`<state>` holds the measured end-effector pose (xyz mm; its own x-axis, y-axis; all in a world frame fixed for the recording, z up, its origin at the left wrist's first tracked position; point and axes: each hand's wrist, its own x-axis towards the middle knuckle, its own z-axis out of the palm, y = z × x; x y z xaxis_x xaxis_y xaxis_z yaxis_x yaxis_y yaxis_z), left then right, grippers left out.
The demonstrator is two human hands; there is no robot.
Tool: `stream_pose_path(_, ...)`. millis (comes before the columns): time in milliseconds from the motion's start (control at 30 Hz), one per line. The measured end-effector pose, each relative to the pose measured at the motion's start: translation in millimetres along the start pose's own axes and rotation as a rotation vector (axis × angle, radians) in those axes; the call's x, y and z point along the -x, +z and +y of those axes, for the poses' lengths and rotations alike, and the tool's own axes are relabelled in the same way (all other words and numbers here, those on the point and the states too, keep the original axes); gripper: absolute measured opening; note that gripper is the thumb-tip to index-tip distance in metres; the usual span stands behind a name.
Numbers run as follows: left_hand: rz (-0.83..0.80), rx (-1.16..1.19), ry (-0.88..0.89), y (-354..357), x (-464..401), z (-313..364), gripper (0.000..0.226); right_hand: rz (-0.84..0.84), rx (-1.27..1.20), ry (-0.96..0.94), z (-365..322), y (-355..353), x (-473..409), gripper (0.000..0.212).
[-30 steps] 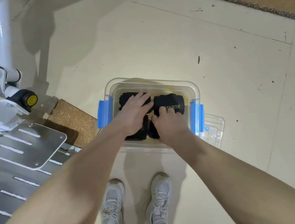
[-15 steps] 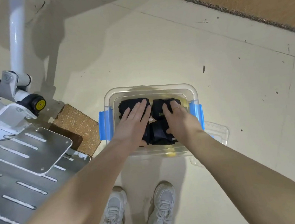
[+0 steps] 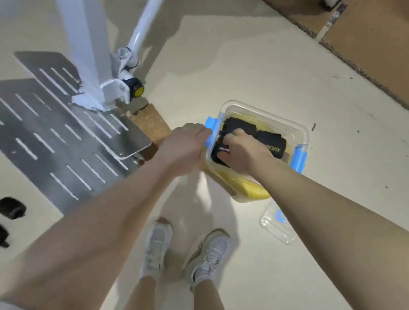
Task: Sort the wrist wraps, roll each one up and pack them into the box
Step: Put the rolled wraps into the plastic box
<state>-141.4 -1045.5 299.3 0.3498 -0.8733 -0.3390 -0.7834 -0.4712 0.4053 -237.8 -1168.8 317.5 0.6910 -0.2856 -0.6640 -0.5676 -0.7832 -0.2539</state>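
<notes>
While box [image 3: 292, 128] tilts, right hand [image 3: 241, 151] grips wrap [image 3: 219, 151].

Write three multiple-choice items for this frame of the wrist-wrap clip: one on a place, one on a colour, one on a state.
1. Where is the box lid?
A. on the floor beside the box
B. clipped onto the box
C. on the metal plate

2. What colour are the latches on the clear box?
A. red
B. blue
C. green

3. What is the right hand doing?
A. hanging at the person's side
B. pressing on rolled wraps inside the box
C. lifting the lid

Answers: 1 A, the clear lid lies on the floor under the right forearm. 2 B, both side latches are blue. 3 B, its fingers are down among the black rolls while the left hand holds the box edge.
</notes>
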Motion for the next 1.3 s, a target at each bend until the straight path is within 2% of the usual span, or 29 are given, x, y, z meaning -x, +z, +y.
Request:
stream_pose_path(67,0.064,0.061,-0.172,-15,53,-28,0.048,0.014,0.099,-0.077,-42,-5,13,0.034)
stream_pose_path(133,0.063,0.137,-0.330,-26,107,-60,0.033,0.042,0.199,-0.163,-90,-3,23,0.030)
stream_pose_path(200,0.068,0.162,-0.448,-37,165,-93,0.027,0.045,0.205,-0.247,-145,3,31,0.031)
stream_pose_path(300,0.133,0.222,-0.630,-40,256,-150,0.031,0.000,0.154,-0.383,-233,25,40,0.037)
stream_pose_path(433,0.184,0.243,-0.834,-30,399,-225,0.043,-0.020,0.205,-0.524,-353,86,65,0.049)
stream_pose_path(567,0.211,0.316,-0.962,-15,534,-292,0.038,-0.017,0.221,-0.544,-465,164,84,0.047)
stream_pose_path(700,0.212,0.437,-1.034,2,622,-342,0.039,-0.060,0.204,-0.496,-547,228,97,0.045)
stream_pose_path(867,0.191,0.536,-1.101,27,651,-404,0.039,-0.126,0.267,-0.494,-610,274,75,0.048)
stream_pose_path(1067,0.173,0.623,-1.125,64,632,-499,0.045,-0.146,0.340,-0.465,-660,314,-26,0.048)
stream_pose_path(1167,0.218,0.634,-1.143,106,616,-557,0.049,-0.121,0.263,-0.434,-679,356,-82,0.052)
stream_pose_path(1300,0.305,0.704,-1.210,189,585,-624,0.056,-0.101,0.189,-0.471,-691,429,-154,0.068)
